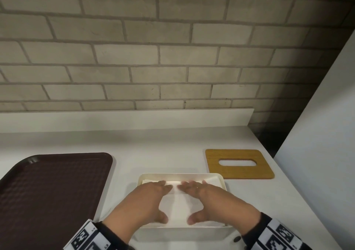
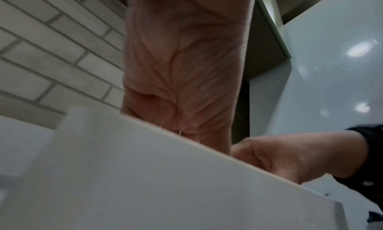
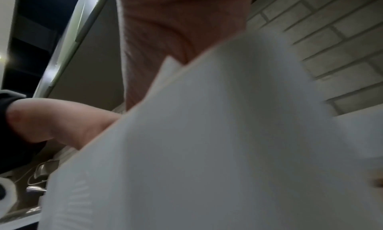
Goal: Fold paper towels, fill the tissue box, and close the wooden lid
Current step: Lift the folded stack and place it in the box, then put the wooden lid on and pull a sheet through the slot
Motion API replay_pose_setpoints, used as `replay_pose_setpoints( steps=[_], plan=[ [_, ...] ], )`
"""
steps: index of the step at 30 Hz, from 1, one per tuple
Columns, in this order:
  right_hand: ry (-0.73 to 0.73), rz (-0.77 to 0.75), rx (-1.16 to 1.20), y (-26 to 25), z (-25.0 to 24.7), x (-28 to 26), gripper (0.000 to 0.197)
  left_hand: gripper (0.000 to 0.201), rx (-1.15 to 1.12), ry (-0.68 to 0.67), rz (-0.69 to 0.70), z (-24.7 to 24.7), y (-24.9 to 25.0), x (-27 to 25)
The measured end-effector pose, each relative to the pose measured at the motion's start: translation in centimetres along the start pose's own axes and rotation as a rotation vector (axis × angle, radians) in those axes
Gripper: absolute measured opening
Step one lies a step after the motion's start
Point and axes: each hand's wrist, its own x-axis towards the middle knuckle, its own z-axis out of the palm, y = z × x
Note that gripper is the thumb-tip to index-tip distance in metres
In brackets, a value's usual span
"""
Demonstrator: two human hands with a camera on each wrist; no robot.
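A white tissue box (image 1: 223, 182) sits open on the counter near its front edge, with folded white paper towels (image 1: 177, 204) inside. Both hands lie flat on the towels with straight fingers. My left hand (image 1: 146, 198) covers the left part, my right hand (image 1: 207, 198) the right part, thumbs spread toward me. The wooden lid (image 1: 239, 163) with an oval slot lies flat on the counter behind and right of the box. In the left wrist view the box wall (image 2: 145, 176) hides the fingers below my palm (image 2: 182, 61). The right wrist view shows white paper (image 3: 207, 135) under my palm (image 3: 176, 28).
A dark brown tray (image 1: 53, 192) lies on the counter to the left of the box. A brick wall (image 1: 153, 48) rises behind the white counter (image 1: 153, 144). A white panel (image 1: 326, 125) stands at the right.
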Motion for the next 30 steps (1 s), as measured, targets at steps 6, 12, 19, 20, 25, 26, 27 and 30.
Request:
replay_pose_setpoints(
  steps=[6, 12, 19, 20, 25, 26, 27, 30],
  plan=[
    [-0.141, 0.108, -0.116, 0.3, -1.2, -0.8, 0.092, 0.093, 0.109, -0.098, -0.05, 0.2, 0.3, 0.0],
    [-0.131, 0.068, -0.603, 0.6, -0.4, -0.7, 0.092, 0.094, 0.113, -0.127, -0.075, 0.3, 0.4, 0.0],
    [-0.146, 0.076, -0.596, 1.4, -1.3, -1.6, 0.086, 0.095, 0.064, -0.128, -0.091, 0.2, 0.3, -0.5],
    [-0.133, 0.094, -0.409, 2.0, -2.3, -2.1, 0.084, 0.095, 0.068, -0.138, -0.097, 0.2, 0.2, -0.5],
    [0.349, 0.151, 0.278, 6.3, -5.8, -2.1, 0.017, 0.082, 0.106, -0.157, -0.104, -0.5, 0.4, -1.0],
    [0.421, 0.211, 0.176, 7.7, -5.4, -1.4, 0.017, 0.077, 0.12, -0.15, -0.106, -0.6, 0.4, -1.3],
    [0.426, 0.289, 0.097, 9.2, -4.6, -0.6, 0.027, 0.073, 0.128, -0.131, -0.108, -0.7, 0.4, -1.6],
    [0.296, 0.431, -0.023, 12.6, -2.4, 1.1, 0.059, 0.062, 0.093, 0.004, -0.116, -1.1, 0.5, -3.1]
  ],
)
